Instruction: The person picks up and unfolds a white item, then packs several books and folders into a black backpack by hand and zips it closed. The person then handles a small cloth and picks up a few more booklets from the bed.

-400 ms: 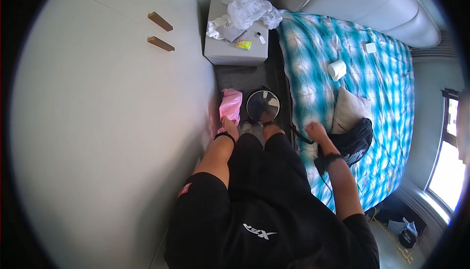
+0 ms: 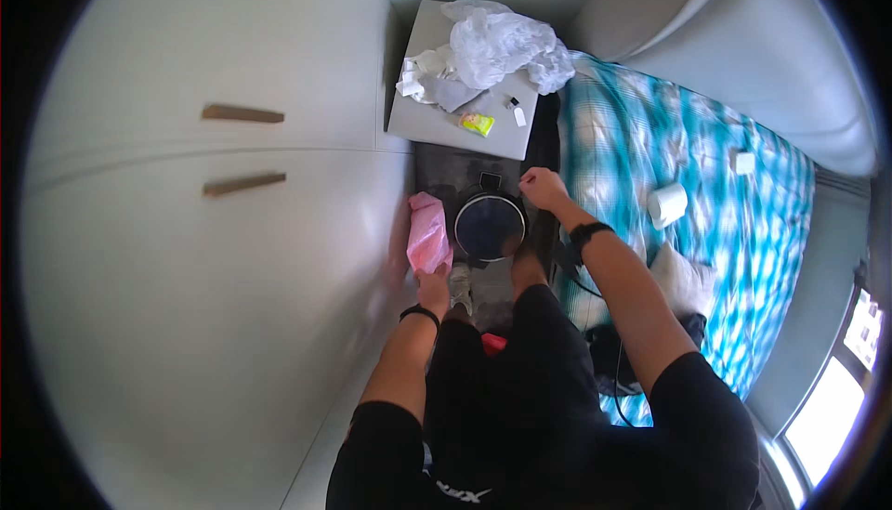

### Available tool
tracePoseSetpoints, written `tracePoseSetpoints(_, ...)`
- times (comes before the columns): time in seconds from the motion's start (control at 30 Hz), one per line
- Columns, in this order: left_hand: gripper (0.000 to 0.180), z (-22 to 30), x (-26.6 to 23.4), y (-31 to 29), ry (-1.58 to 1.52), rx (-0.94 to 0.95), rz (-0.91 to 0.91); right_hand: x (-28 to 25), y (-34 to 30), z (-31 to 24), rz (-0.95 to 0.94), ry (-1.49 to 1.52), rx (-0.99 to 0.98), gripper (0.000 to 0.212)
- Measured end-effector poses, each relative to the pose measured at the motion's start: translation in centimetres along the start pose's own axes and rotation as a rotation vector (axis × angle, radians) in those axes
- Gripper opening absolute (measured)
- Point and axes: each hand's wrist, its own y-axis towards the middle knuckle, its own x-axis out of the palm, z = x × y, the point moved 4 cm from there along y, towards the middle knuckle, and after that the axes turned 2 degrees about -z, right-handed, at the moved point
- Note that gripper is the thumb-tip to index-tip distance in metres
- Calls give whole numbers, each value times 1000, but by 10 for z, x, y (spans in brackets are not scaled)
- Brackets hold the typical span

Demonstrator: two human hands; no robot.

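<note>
My left hand [image 2: 433, 289] is closed on the near end of a crumpled pink plastic bag [image 2: 428, 231], which hangs beside the white cupboard front. Between the cupboard and the bed a round bin [image 2: 490, 228] with a dark, shiny top and pale rim stands on the floor, by my feet. Past its right side reaches my right hand [image 2: 543, 187], fingers curled in, apart from the bin; whatever may be inside them is hidden. Both wrists wear black bands, and a thin black cord trails from the right one.
A grey bedside cabinet [image 2: 409, 124] ahead bears clear plastic bags [image 2: 502, 45], a yellow-green packet [image 2: 478, 124] and a small white item [image 2: 519, 117]. On the checked bed [image 2: 604, 138] at right lie a white roll [image 2: 667, 205], a cushion [image 2: 683, 278] and a black bag [image 2: 609, 361]. Wooden handles [image 2: 243, 114] jut from the cupboard.
My right hand has moved from above the bed, forward and left, to beside the bin. The left still grips the pink bag. The whole view has shifted, and a red thing now shows between my legs.
</note>
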Motion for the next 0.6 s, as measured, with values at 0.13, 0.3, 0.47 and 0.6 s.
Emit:
tracePoseSetpoints(0.13,36,15,-79,-9,76,25,-327,8,86,0,85,61,41,35)
tracePoseSetpoints(0.3,40,4,-62,-8,-329,-159,-407,13,139,-32,390,144,246,68)
tracePoseSetpoints(0.47,42,15,-47,-13,-505,-438,-475,19,156,-10,381,268,415,53)
tracePoseSetpoints(0.6,45,21,-27,-26,-423,-368,-458,15,162,33,473,426,348,32)
